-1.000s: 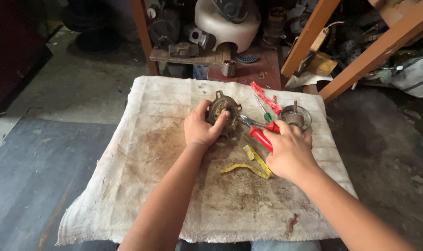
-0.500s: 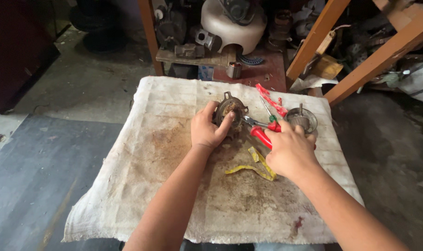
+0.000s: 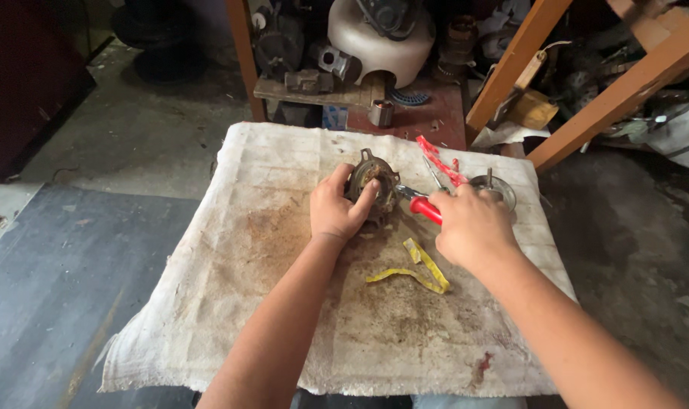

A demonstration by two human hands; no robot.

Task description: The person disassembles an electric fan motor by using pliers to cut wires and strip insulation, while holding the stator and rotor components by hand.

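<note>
Little moved since earlier frames: left hand (image 3: 335,212) still closed around rusty motor part (image 3: 372,184) on stained cloth (image 3: 269,250); right hand (image 3: 472,227) still clamps red-handled pliers (image 3: 422,206), nose at part. Work continues at same spot.

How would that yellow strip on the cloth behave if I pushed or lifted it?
The yellow strip looks thin and kinked, so it probably flops and weighs little. Lying flat on the rough, stained cloth, it would likely drag or snag rather than slide, and it shouldn't roll.
</note>
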